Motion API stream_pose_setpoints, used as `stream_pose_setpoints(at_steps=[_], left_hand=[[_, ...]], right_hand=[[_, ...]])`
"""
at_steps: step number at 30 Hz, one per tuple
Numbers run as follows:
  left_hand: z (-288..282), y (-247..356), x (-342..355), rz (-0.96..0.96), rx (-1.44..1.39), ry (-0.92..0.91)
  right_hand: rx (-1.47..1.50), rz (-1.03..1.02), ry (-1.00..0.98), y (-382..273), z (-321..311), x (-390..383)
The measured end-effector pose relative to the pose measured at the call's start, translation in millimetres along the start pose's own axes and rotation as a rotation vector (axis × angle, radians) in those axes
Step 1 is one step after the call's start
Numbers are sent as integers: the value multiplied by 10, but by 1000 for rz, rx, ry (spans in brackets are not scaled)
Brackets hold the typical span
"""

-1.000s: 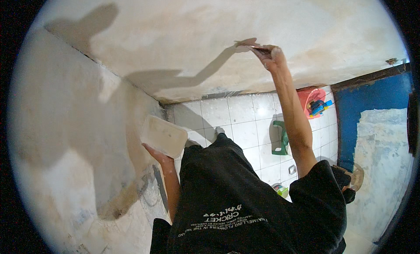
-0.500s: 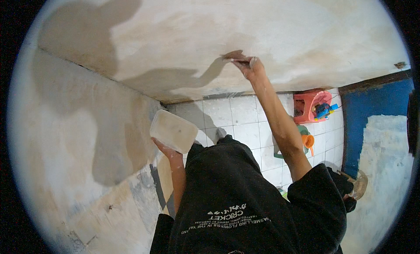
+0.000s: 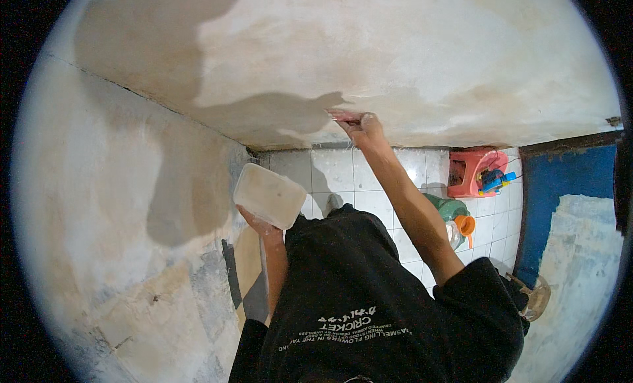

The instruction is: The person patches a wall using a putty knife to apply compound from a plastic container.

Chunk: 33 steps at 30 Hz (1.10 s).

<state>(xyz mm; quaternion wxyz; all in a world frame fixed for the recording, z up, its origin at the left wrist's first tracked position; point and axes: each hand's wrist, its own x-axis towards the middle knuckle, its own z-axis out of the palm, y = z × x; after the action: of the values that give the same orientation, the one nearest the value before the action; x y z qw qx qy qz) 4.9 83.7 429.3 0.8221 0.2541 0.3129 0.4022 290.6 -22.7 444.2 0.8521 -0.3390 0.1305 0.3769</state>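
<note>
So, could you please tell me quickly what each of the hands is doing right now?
Left hand: closed under a pale rectangular tub, holding it up.
Right hand: closed on a scraper blade pressed against the wall.

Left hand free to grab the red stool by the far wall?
Probably not. The left hand is holding up a white plastic tub, and the red stool sits on the tiled floor beyond the outstretched right arm, which crosses between them.

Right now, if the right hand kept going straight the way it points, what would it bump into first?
The plastered wall. The right hand already presses a small scraper blade against it, so the blade meets the wall first; nothing else seems to lie between them.
</note>
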Motion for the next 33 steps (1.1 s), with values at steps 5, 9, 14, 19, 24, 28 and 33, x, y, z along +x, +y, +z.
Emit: stream_pose_setpoints(at_steps=[5, 9, 14, 19, 24, 28, 33], left_hand=[[61, -187, -98, -50, -138, 20], [-525, -21, -52, 10, -176, 106], [-453, -338, 34, 50, -7, 62], [-392, -310, 51, -16, -179, -59], [-443, -394, -75, -99, -267, 16], [-576, -368, -138, -105, -301, 26], [-837, -412, -113, -36, -257, 3]], right_hand=[[-1013, -509, -130, -540, -998, 816], [120, -125, 154, -806, 595, -144], [61, -262, -152, -1590, 908, -1041], [55, -292, 35, -1269, 659, -1267], [-166, -23, 107, -772, -553, -207], [-487, -346, -37, -1008, -582, 231], [-4, -237, 77, -1471, 293, -519]])
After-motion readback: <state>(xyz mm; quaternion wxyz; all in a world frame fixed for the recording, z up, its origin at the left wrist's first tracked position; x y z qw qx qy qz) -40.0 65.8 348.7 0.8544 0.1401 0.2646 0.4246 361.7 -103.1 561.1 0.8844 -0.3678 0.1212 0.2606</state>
